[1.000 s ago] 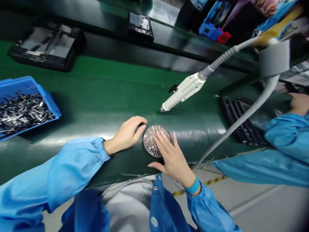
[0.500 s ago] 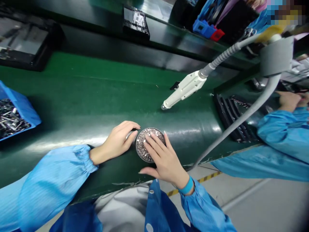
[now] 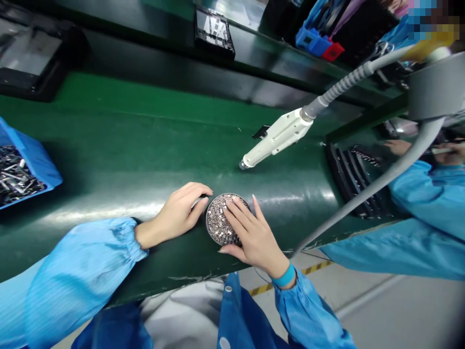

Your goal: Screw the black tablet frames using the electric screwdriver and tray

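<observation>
A round dish point(image 3: 217, 224) full of tiny shiny metal pieces, which look like screws, sits on the green bench before me. My right hand point(image 3: 250, 232) lies over its right part with fingers outstretched, fingertips on the pieces and thumb near the lower rim. Dark round holes show at the dish's lower right, beside that hand; my palm and fingers hide the rest of that side. My left hand point(image 3: 183, 208) rests on the bench just left of the dish, fingers loosely bent, with a gap between thumb and forefinger and nothing visible in it.
A white electric screwdriver point(image 3: 278, 138) hangs over the bench beyond the dish, near a grey curved pipe point(image 3: 370, 184). At left stands a blue bin point(image 3: 45, 167) of metal parts. Black trays point(image 3: 214, 31) sit on the rear ledge. A co-worker's sleeve point(image 3: 417, 189) is at right.
My right hand has slid slightly right across the dish, its thumb drawing in to the rim, and dark holes now show there. My left hand is nearly still. The co-worker's hands have moved.
</observation>
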Available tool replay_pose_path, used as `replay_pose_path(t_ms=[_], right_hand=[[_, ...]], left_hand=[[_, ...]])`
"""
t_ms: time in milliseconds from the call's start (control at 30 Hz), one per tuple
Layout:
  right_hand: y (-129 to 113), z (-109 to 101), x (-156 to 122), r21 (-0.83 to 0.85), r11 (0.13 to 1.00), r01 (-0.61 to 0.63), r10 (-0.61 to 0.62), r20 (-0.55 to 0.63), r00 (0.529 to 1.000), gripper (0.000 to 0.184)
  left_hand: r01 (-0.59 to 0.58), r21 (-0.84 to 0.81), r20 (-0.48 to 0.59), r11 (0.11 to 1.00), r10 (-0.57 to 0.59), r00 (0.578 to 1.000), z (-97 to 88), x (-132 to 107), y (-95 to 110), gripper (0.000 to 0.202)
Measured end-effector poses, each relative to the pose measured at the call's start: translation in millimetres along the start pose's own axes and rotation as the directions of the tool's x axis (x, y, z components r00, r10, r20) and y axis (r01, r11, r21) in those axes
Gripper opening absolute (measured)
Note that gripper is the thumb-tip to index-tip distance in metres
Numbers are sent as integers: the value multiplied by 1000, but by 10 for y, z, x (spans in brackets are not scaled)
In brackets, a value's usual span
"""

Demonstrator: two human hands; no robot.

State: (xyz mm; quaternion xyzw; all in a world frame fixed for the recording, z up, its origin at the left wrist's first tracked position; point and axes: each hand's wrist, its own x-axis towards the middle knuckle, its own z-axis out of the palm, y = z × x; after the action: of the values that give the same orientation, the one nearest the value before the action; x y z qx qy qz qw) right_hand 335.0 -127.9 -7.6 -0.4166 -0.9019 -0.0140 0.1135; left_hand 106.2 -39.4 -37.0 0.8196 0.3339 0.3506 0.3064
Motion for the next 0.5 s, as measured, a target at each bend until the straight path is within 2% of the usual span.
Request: replay_pose_path(t_ms=[133,233,400,500], right_hand=[[-88,-70,-119,45,999,25,-25,10,1000,75],[-107,-81,-91,50,997,58,-57,-13,998,75],[-29,-64,-116,-40,999,-36,38,47,998,74],[-103,-82,-208,-4,1000,-22,22,60,998,73]], left_hand=[[4,-2,21,1000,-4,1000,3,2,9,20],[6,4,21,1000,-6,1000,-7,1,12,21],[8,13,14,1000,-9,1000,-13,8,5,21],[13,12,31,1000,-14,999,-1,9,3,21]])
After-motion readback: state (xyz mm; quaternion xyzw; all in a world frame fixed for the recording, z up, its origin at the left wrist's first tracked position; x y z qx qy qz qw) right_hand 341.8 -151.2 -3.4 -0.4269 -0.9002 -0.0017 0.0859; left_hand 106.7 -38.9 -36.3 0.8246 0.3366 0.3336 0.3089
